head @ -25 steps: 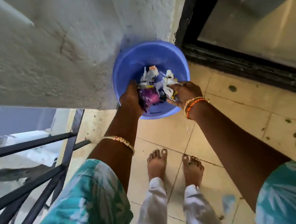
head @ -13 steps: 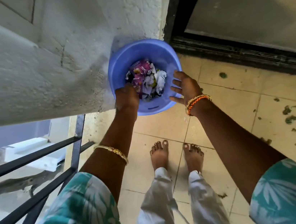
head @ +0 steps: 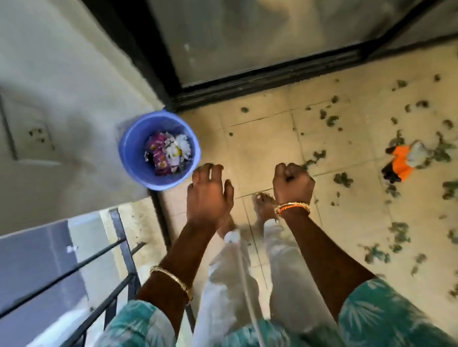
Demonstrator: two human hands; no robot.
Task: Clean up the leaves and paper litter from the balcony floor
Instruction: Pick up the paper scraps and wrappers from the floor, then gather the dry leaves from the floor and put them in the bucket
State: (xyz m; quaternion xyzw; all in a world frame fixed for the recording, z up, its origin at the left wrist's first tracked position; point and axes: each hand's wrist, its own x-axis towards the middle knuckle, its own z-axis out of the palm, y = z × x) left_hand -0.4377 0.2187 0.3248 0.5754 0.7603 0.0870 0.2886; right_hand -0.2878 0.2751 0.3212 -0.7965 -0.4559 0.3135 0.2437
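Bucket (head: 132, 159) ×1, litter inside | left hand (head: 208, 195) spread | right hand (head: 293, 183) fisted, empty

One blue bucket (head: 132, 159), one orange wrapper (head: 402, 161), two hands, many scattered leaves (head: 456, 187).

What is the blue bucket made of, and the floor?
The blue bucket looks like plastic: one even colour, smooth thin wall with a soft sheen. The floor looks like glazed ceramic tile: pale squares with straight joint lines and a slight shine, though blur leaves that uncertain.
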